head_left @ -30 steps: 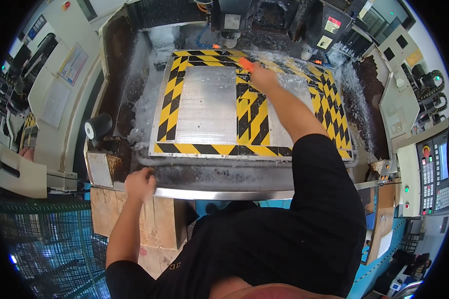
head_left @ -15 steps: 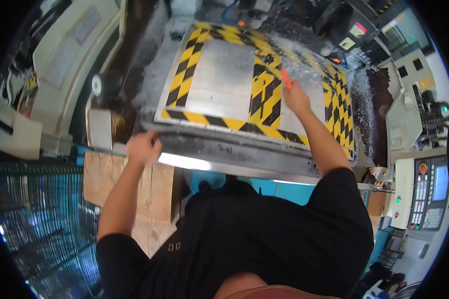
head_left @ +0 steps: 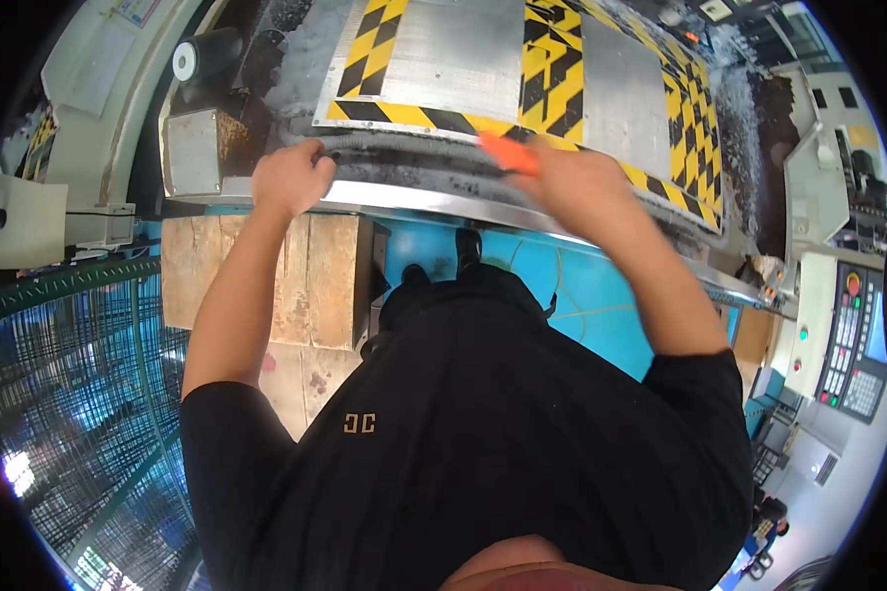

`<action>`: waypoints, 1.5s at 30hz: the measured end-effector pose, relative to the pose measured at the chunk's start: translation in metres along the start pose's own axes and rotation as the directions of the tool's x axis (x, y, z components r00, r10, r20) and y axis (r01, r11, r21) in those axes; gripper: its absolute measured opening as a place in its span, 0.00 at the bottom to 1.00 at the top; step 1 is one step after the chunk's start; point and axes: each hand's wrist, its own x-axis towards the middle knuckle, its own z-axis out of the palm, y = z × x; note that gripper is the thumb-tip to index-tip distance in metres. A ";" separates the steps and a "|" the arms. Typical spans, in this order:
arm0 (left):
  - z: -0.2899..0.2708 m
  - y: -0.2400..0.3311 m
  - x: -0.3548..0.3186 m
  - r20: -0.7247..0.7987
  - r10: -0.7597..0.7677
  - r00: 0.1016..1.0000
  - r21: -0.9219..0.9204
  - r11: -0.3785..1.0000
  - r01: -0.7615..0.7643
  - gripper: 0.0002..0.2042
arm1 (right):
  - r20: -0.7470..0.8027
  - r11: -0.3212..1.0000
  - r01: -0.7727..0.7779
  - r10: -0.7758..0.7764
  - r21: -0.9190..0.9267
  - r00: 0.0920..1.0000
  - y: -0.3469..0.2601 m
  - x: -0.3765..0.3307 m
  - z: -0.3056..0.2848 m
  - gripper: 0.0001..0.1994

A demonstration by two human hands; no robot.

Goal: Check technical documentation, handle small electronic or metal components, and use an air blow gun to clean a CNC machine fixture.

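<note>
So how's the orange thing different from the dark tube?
The orange thing is bright; the dark tube is blackish with a pale end. The orange thing looks slim, though blurred; the dark tube is fatter. The right hand holds the orange thing; no hand touches the dark tube.

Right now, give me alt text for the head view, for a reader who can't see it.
A person's right hand holds a blurred orange object near the front edge of a metal plate marked with yellow-and-black striped tape. The left hand is at the machine's metal front rail; a control panel stands at right.
</note>
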 end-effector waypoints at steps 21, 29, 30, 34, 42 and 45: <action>0.000 0.003 0.002 0.042 0.077 0.996 0.066 0.995 -0.079 0.23 | 0.044 0.799 -0.484 0.503 0.358 0.863 0.182 -0.131 0.013 0.22; 0.006 -0.001 -0.013 0.005 0.073 0.997 0.107 0.992 -0.073 0.21 | 0.154 0.989 0.088 -0.106 0.117 0.982 -0.008 0.027 -0.034 0.23; 0.008 0.002 -0.017 -0.069 0.145 0.987 0.088 0.986 -0.139 0.20 | 0.161 0.990 0.089 -0.107 0.112 0.981 -0.023 0.038 -0.035 0.23; 0.051 -0.017 -0.054 -0.397 0.212 0.893 0.120 0.977 -0.179 0.22 | 0.124 0.985 0.170 -0.164 -0.038 0.979 -0.067 0.033 -0.058 0.23; 0.192 -0.031 -0.272 0.006 -0.074 0.997 -0.811 0.584 0.048 0.13 | -0.030 0.945 0.301 -0.307 -0.128 0.951 0.037 -0.051 -0.051 0.23; 0.271 -0.023 -0.387 0.491 -0.109 0.864 -0.866 0.053 0.498 0.10 | 0.151 0.972 -0.040 0.076 -0.231 0.986 0.077 -0.091 -0.048 0.21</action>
